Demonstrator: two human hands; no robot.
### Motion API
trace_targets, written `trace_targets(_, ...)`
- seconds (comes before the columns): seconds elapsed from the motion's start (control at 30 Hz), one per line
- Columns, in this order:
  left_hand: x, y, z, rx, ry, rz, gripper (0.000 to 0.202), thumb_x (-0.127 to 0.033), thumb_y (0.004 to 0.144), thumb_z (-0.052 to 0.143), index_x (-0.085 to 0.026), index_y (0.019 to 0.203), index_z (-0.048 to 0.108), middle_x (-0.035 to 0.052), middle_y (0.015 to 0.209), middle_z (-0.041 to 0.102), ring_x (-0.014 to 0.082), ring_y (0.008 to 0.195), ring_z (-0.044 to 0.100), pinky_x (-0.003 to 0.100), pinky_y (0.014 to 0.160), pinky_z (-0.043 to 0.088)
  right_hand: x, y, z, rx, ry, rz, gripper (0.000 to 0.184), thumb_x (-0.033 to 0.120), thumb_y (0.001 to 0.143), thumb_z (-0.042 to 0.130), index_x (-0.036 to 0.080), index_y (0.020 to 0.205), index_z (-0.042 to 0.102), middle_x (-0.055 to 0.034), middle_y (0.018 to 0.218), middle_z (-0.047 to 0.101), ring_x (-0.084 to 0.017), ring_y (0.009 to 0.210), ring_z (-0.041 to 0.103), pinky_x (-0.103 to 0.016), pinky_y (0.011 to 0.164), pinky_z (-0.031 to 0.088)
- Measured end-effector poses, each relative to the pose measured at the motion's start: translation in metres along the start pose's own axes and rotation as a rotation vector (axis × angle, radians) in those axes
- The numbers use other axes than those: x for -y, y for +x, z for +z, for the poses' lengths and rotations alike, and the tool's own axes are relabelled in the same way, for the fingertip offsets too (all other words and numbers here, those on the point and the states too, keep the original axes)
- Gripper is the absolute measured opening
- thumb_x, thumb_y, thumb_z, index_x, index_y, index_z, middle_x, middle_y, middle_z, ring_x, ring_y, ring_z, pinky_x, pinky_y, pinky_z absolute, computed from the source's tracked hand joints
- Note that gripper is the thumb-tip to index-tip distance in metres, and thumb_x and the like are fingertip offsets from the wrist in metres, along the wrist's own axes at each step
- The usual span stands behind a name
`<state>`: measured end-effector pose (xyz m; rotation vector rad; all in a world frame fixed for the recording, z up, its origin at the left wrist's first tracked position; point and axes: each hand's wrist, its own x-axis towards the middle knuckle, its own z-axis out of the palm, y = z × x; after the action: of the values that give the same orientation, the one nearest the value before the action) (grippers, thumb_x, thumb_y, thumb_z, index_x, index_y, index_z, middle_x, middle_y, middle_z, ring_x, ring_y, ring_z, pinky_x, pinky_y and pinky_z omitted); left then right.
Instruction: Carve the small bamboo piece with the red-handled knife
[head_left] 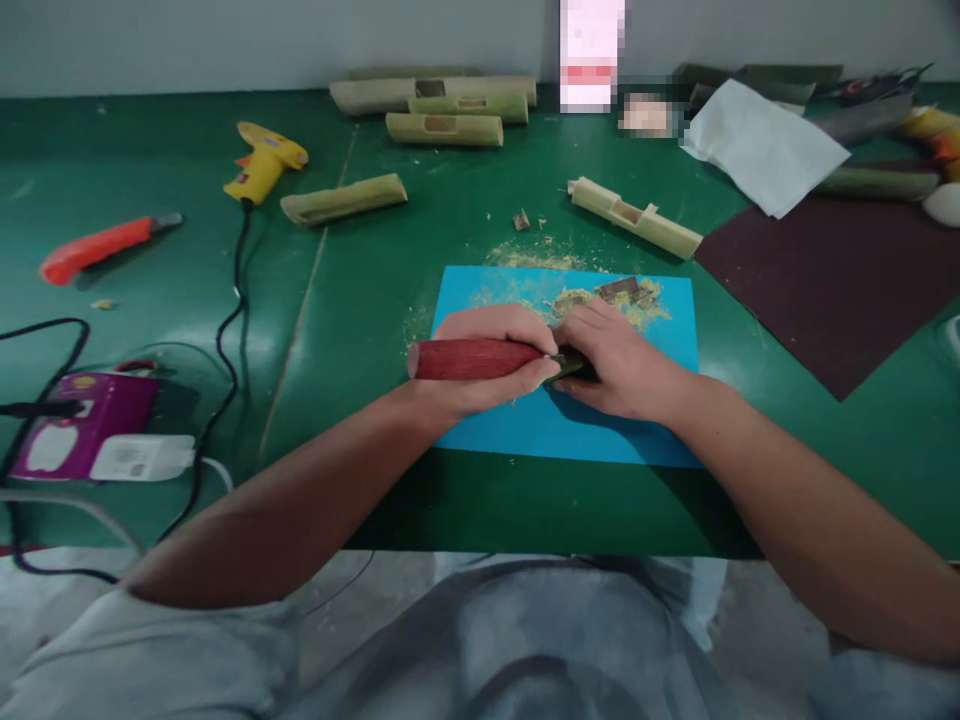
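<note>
My left hand (499, 325) is closed around a tool with a red wooden handle (480, 360). The handle's butt points left and its narrow end reaches toward my right hand (615, 355). Closed too, my right hand grips a dark olive piece (568, 366) right at the tool's tip; fingers cover most of it, and the working end is hidden. Both hands are over a blue sheet (495, 430). Pale shavings (652, 305) and a small brown sandpaper piece (619, 288) lie just beyond my right fingers.
Cut bamboo tubes (444, 130) lie at the back, with another bamboo tube (664, 228) beyond the sheet. Left are a yellow glue gun (262, 170), an orange-handled cutter (101, 250) and a purple power strip (124, 405) with cables. Brown sandpaper (832, 290) and white paper (765, 145) lie right.
</note>
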<state>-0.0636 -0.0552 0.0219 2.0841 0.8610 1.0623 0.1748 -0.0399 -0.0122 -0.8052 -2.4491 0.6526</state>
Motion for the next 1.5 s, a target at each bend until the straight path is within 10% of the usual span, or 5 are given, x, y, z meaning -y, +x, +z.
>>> trace_targets(1.5, 0.003, 0.005, 0.004, -0.010, -0.011, 0.122, 0.010, -0.027, 0.095, 0.080, -0.030, 0.086, 0.077, 0.0008, 0.092, 0.085, 0.0200, 0.083, 0.081, 0.036, 0.081, 0.069, 0.005, 0.002, 0.000, -0.003, -0.005, 0.006, 0.019, 0.039, 0.103, 0.067, 0.026, 0.101, 0.054, -0.0071, 0.100, 0.063, -0.028, 0.094, 0.052, -0.045, 0.087, 0.036)
